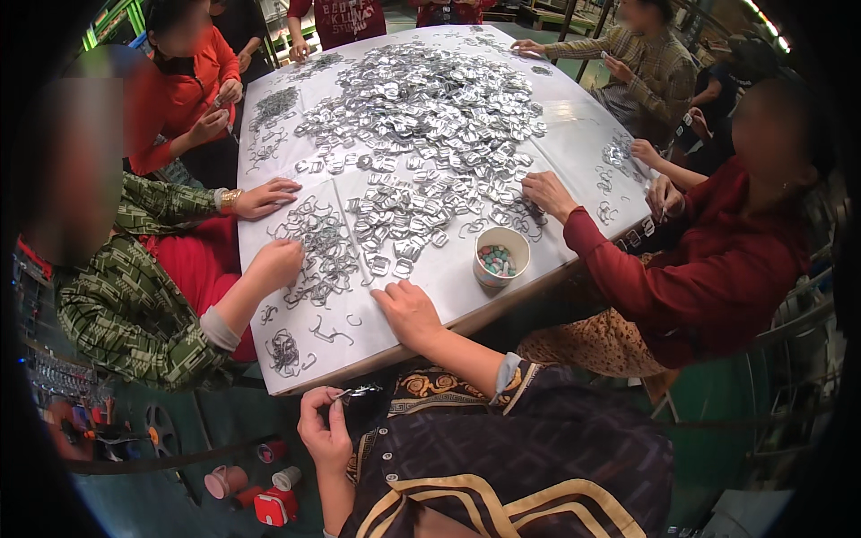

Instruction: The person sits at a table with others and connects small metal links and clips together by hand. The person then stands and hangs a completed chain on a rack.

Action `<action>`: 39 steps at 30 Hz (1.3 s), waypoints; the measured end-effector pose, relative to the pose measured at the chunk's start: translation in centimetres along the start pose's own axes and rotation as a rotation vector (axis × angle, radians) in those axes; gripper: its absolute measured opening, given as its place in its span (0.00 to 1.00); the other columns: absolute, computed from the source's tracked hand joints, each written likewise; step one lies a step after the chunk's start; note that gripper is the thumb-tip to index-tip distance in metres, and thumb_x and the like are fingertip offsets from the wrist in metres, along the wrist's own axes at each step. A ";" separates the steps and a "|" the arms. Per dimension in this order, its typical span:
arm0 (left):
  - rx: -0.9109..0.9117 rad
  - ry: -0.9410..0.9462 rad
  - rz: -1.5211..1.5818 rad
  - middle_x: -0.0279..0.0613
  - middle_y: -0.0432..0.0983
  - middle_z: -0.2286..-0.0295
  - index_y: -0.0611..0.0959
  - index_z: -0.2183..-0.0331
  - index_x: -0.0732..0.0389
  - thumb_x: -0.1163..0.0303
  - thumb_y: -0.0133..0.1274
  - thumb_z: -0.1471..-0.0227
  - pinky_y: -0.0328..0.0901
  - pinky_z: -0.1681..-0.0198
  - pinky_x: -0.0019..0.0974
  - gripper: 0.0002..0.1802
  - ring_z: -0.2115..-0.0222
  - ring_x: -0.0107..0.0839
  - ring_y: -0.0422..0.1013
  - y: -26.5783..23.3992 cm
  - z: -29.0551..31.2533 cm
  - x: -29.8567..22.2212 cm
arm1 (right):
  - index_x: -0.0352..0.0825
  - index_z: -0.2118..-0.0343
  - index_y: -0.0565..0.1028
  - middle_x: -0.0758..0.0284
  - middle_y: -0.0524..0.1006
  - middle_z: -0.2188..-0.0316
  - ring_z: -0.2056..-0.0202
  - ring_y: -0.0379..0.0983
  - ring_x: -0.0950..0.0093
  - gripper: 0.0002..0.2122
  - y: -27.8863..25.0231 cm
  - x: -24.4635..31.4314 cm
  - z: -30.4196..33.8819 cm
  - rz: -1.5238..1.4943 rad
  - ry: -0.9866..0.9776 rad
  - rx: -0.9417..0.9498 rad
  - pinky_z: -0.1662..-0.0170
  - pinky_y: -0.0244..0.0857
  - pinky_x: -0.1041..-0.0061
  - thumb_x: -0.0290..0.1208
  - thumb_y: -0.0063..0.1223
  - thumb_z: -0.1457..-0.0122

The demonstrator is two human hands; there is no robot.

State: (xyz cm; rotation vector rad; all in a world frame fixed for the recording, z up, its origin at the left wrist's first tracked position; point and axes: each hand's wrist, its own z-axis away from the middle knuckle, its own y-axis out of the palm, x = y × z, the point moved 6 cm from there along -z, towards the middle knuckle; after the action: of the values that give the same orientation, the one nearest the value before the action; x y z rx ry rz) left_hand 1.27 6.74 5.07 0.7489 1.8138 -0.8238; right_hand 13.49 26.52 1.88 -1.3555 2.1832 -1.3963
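Note:
Below the table's near edge, my left hand (pixel 325 435) is closed, thumb and fingers pinching a small shiny metal piece (pixel 361 391) that looks like a buckle. My right hand (pixel 410 316) rests on the white-covered table, fingers stretched out and apart, with nothing visible in them. Just beyond its fingertips lie loose silver buckles (pixel 403 268), at the near end of a large heap of buckles (pixel 430 99). To the left of my right hand spreads a pile of thin curved metal hooks (pixel 316 235), with a few loose hooks (pixel 332 335) nearer the table edge.
A white tub (pixel 489 276) of small coloured pieces stands at the near right edge. A person in patterned green (pixel 134 269) works on the left, one in dark red (pixel 682 260) on the right, others around the far sides. Cups (pixel 224 481) and a red box (pixel 274 507) sit lower left.

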 end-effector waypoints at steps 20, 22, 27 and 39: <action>-0.008 -0.061 0.017 0.45 0.74 0.68 0.73 0.68 0.68 0.84 0.46 0.50 0.64 0.56 0.33 0.05 0.66 0.32 0.71 0.2 0.0 0.4 | 0.35 0.58 0.72 0.58 0.76 0.70 0.65 0.75 0.58 0.13 1.3 -3.8 -1.0 -0.329 0.338 0.093 0.61 0.69 0.63 0.20 0.53 0.48; -0.005 -0.052 0.013 0.45 0.74 0.69 0.73 0.68 0.68 0.84 0.46 0.50 0.64 0.56 0.33 0.05 0.66 0.32 0.71 0.2 -0.1 0.0 | 0.34 0.60 0.74 0.59 0.78 0.70 0.66 0.76 0.62 0.12 0.1 -3.6 -1.3 -0.401 0.413 0.077 0.61 0.70 0.67 0.20 0.55 0.49; 0.012 -0.025 -0.008 0.45 0.74 0.69 0.73 0.68 0.68 0.84 0.47 0.50 0.64 0.56 0.32 0.05 0.66 0.32 0.71 0.5 -0.3 -0.3 | 0.32 0.64 0.79 0.60 0.78 0.73 0.70 0.77 0.69 0.10 -1.9 -1.4 -2.2 -0.851 0.352 0.089 0.64 0.71 0.73 0.19 0.56 0.51; 0.010 -0.009 -0.080 0.45 0.74 0.70 0.75 0.68 0.67 0.84 0.49 0.51 0.66 0.60 0.33 0.05 0.69 0.34 0.72 0.5 -0.5 0.1 | 0.34 0.49 0.71 0.69 0.77 0.68 0.66 0.72 0.84 0.20 -2.5 5.8 0.0 -1.377 0.363 0.496 0.64 0.69 0.82 0.19 0.56 0.47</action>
State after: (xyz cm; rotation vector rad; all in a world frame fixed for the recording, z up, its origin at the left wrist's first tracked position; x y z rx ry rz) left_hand 1.38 7.50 5.04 0.6811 1.8425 -0.8872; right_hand 11.77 21.68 5.50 -2.5965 0.6111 -2.4449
